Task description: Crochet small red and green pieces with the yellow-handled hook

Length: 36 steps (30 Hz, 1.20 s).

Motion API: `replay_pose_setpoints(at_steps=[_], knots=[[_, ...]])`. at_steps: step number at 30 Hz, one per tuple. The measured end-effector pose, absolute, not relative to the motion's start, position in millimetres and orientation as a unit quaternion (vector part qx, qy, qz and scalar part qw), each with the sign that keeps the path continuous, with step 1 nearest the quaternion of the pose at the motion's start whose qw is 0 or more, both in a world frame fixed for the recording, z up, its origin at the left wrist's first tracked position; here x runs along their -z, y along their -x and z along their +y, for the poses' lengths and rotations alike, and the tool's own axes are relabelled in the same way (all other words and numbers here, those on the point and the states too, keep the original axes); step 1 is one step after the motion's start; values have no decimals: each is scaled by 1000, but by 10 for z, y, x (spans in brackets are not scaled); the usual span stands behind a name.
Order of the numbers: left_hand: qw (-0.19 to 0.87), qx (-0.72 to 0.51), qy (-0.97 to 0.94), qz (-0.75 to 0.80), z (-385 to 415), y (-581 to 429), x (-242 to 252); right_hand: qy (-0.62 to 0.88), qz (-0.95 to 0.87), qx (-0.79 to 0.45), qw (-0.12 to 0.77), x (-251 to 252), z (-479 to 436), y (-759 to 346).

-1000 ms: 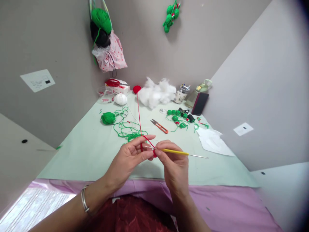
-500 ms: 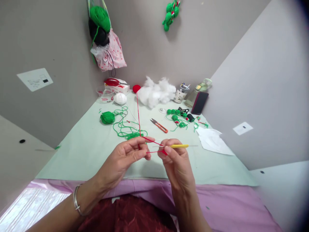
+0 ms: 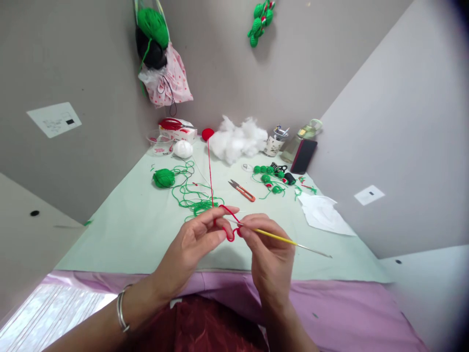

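Red yarn (image 3: 230, 211) runs over the raised index finger of my left hand (image 3: 190, 242), and its other fingers curl around the strand. My right hand (image 3: 273, 254) grips a crochet hook (image 3: 276, 237) with a yellow handle, its thin metal tail pointing right and down. A small bit of red yarn is pinched at the right fingertips, and a slack loop hangs between the hands. From the left hand the strand stretches back to a red yarn ball (image 3: 207, 134). The hook's working tip points toward the left fingers; its exact contact with the yarn is too small to tell.
Orange thread snips (image 3: 242, 190) lie beyond the hands. Tangled green yarn (image 3: 200, 205) and its ball (image 3: 163, 178) are left. White stuffing (image 3: 236, 142) sits at the back. Green crocheted balls (image 3: 266, 179), a phone (image 3: 304, 156) and white paper (image 3: 324, 213) are right.
The hook has swung from nearly level to slanting down rightward, showing more of its length. Yarn between the hands has gone from taut to a slack loop, and the hands are slightly closer.
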<state>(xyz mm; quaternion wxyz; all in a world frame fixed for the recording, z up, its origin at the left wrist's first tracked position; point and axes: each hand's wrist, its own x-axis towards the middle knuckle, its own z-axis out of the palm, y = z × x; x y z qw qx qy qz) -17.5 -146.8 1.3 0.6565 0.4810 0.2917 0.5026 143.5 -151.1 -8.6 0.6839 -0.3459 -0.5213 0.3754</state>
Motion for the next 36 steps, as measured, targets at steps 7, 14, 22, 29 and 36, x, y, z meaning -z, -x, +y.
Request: replay_pose_setpoints(at_steps=[7,14,22,29,36], knots=[[625,-537,-458,333,-1446,103,-25,345,-557,-330,679,86,-1523,-1383],[663,-513,-456,300,-1432,118,44,352,-593,-282,667,98,-1555,-1373],[591,-553,-482,336,-1425,167,17,373,-602,-247,661,113,-1558,-1385],[620,-520,-471,351,-1421,105,-41,364,-635,-201,651,153,-1567,-1385],[565,-518,-515,384,-1406,102,-58,361,-662,-145,641,137,-1600,-1361]])
